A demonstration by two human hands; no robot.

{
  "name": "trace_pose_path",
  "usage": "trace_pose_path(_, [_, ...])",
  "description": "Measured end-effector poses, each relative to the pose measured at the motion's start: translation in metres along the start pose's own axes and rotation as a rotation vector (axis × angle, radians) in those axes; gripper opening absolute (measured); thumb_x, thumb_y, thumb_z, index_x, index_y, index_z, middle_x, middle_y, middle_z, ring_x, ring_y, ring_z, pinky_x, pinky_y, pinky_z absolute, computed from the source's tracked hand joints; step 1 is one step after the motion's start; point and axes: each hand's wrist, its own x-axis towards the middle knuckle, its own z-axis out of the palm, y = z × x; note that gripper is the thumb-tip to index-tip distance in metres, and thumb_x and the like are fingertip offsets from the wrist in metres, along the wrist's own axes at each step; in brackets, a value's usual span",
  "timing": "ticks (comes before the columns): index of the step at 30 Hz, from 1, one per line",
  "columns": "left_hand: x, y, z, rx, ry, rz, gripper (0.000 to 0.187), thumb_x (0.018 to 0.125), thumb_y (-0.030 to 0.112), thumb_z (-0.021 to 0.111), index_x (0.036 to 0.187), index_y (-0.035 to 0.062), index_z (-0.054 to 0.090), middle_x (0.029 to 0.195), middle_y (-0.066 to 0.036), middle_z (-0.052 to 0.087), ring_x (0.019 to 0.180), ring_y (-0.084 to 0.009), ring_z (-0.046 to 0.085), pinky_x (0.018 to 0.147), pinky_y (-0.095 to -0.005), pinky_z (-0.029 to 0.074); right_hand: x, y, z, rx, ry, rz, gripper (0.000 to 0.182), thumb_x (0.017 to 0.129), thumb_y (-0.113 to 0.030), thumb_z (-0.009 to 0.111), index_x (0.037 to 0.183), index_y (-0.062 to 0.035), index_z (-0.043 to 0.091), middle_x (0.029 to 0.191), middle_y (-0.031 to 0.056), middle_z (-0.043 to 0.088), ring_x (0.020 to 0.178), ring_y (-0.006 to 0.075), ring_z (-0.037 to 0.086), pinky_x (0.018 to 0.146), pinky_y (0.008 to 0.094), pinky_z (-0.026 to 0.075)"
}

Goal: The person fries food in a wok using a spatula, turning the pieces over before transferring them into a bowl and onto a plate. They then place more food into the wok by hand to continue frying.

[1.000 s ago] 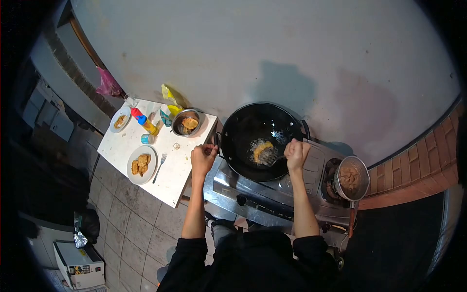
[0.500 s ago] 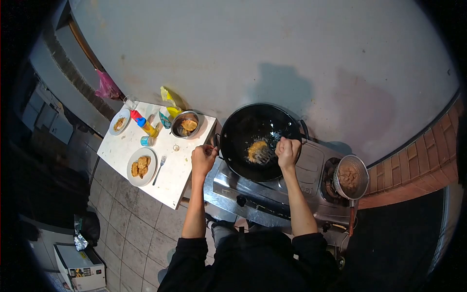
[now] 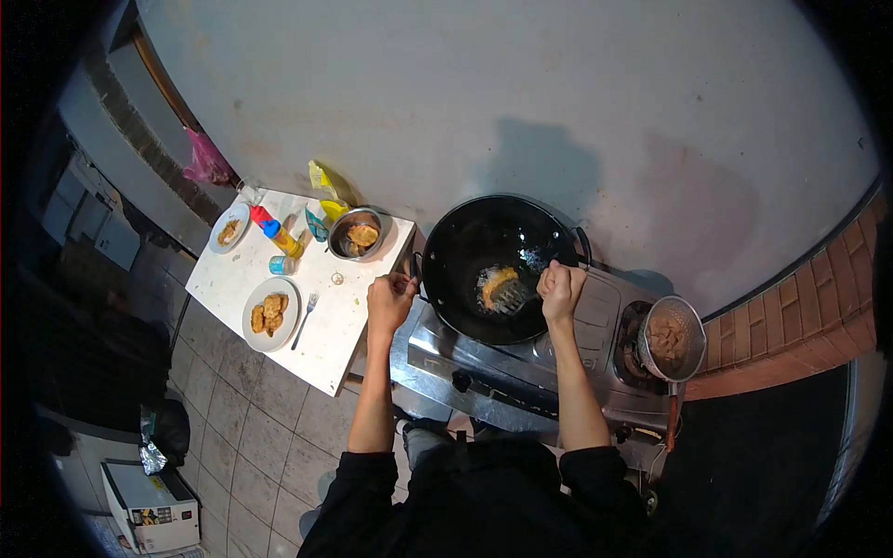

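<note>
A large black wok (image 3: 456, 237) sits on the stove, with a golden piece of frying food (image 3: 499, 279) bubbling in oil at its bottom. My left hand (image 3: 392, 301) is closed on the wok's left loop handle (image 3: 415, 266). Over the wok's right side, my right hand (image 3: 561, 290) is wrapped round the handle of a slotted spatula (image 3: 511, 298). The spatula's slotted head lies against the lower right of the food; most of its handle is hidden by my fist.
A steel gas stove (image 3: 549, 370) carries the wok and, at right, a strainer (image 3: 693, 339) of fried pieces. On the white table (image 3: 326, 358) stand a plate of fried pieces (image 3: 270, 314), a fork (image 3: 305, 321), a steel bowl (image 3: 357, 232) and sauce bottles (image 3: 283, 240).
My right hand has shifted slightly right with the spatula. The food in the wok has slid a little right, and more bubbles show around it. My left hand stays at the handle.
</note>
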Motion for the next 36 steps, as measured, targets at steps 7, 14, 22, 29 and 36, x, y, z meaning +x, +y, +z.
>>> trace_pose_path(7, [0.001, 0.001, -0.003, -0.015, -0.024, -0.019, 0.019, 0.076, 0.016, 0.07, 0.08, -0.0023, 0.067, 0.067, -0.018, 0.064, 0.061, -0.0238, 0.062, 0.059, -0.033, 0.046, 0.006, -0.003, -0.001, -0.088, -0.051, -0.021, 0.043, 0.085, -0.016, 0.045, 0.046, -0.0068, 0.031, 0.043, -0.0012, 0.032, 0.036, 0.0077, 0.028, 0.038, 0.0266, 0.02])
trace_pose_path(14, [-0.001, 0.006, -0.005, -0.005, -0.023, -0.023, 0.02, 0.076, 0.017, 0.07, 0.079, -0.0024, 0.067, 0.065, -0.017, 0.063, 0.059, -0.0235, 0.062, 0.058, -0.0329, 0.046, 0.005, 0.004, 0.0, -0.032, -0.025, -0.029, 0.043, 0.085, -0.015, 0.046, 0.046, -0.0079, 0.029, 0.044, -0.0019, 0.03, 0.037, 0.0071, 0.027, 0.038, 0.0262, 0.018])
trace_pose_path(22, [-0.001, 0.0, -0.001, 0.032, 0.037, 0.053, 0.022, 0.076, 0.018, 0.069, 0.077, -0.0036, 0.066, 0.062, -0.014, 0.063, 0.057, -0.0243, 0.063, 0.057, -0.0334, 0.047, 0.0, -0.019, -0.009, 0.03, 0.028, -0.116, 0.043, 0.087, -0.016, 0.046, 0.048, -0.0078, 0.028, 0.045, -0.0006, 0.03, 0.038, 0.0074, 0.027, 0.039, 0.0256, 0.017])
trace_pose_path(29, [-0.009, 0.015, -0.019, 0.019, 0.059, -0.107, 0.026, 0.079, 0.024, 0.069, 0.083, -0.0019, 0.068, 0.065, -0.015, 0.063, 0.061, -0.021, 0.062, 0.057, -0.0306, 0.046, 0.007, -0.044, -0.022, 0.044, 0.037, -0.208, 0.045, 0.089, -0.014, 0.044, 0.048, -0.0078, 0.025, 0.044, 0.0002, 0.03, 0.037, 0.0087, 0.027, 0.039, 0.0259, 0.016])
trace_pose_path(36, [-0.067, -0.008, -0.033, -0.192, -0.127, -0.037, 0.024, 0.084, 0.022, 0.065, 0.079, -0.0013, 0.068, 0.056, -0.007, 0.058, 0.053, -0.0097, 0.051, 0.052, -0.0282, 0.042, 0.004, -0.046, -0.027, 0.048, 0.081, -0.203, 0.046, 0.09, -0.014, 0.043, 0.048, -0.008, 0.025, 0.044, 0.0007, 0.03, 0.036, 0.009, 0.027, 0.038, 0.0259, 0.016])
